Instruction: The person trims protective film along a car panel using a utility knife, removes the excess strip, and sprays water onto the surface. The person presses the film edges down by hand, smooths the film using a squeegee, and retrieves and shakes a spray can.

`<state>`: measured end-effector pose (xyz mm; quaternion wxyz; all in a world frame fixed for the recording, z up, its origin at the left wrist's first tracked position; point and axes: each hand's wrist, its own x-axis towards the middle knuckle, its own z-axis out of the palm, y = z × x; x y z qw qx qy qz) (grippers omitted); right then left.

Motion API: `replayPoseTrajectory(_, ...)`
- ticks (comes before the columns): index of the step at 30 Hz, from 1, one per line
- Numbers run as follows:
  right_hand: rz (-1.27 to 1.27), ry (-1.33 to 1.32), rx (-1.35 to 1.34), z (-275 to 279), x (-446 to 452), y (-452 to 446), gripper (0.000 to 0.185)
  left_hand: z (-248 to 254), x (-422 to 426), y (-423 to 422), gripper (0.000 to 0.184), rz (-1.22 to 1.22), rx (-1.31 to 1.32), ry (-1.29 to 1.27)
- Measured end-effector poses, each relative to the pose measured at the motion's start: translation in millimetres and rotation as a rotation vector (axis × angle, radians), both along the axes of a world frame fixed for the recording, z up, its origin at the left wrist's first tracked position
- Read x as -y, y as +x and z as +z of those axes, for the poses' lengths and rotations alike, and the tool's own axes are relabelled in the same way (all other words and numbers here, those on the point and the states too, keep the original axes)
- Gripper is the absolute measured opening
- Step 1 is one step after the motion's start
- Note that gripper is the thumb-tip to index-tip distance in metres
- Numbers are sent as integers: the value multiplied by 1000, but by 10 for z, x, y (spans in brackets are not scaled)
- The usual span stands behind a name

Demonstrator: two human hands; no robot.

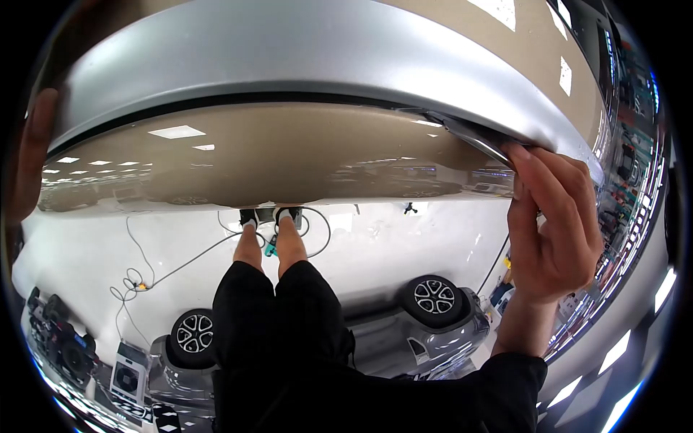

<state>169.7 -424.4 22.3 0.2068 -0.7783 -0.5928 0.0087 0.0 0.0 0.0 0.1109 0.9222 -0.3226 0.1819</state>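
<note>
While the right hand [554, 220] pinches one end of the strip [478, 140], its other end meets the seam [303, 97] just leftward; strip appears partly loose, remainder unclear. Left hand [33, 155], opposite: grip cannot be told.

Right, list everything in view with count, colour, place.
Lower panel: one, tan, upper middle
Upper panel: one, silver, above it
Thin strip: one, dark, glossy, lower panel's right end
Floor: one, white, middle
Cables: several, grey, floor
Small item: one, teal, floor centre
Car: apparently one, grey, bottom middle
Car wheels: two, black and silver, on it
Boxy unit: one, white, bottom left
Lights: several, white, bottom right
Clutter: uncountable, mixed, right edge, lower left
Shoes: two, black, centre
Shorts: one pair, black, bottom
Left grip: one, dim, left edge
Right grip: one, right, on strip
</note>
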Motion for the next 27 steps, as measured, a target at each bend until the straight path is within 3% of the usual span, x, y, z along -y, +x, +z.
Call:
replayPoseTrajectory(7,74,227,130,-245,-4,15,37,195,222,-373,56,218,-194,126)
replayPoseTrajectory(16,108,321,153,-209,202,-32,36,500,391,-559,60,413,-421,423)
replayPoseTrajectory(20,114,402,144,-276,178,-31,36,541,453,-572,52,417,-340,261)
replayPoseTrajectory(21,121,427,139,-281,187,-24,37,541,536,-573,44,360,-219,226)
replayPoseTrajectory(27,60,410,21,-99,524,-299,38,522,678,-603,43,332,-58,143)
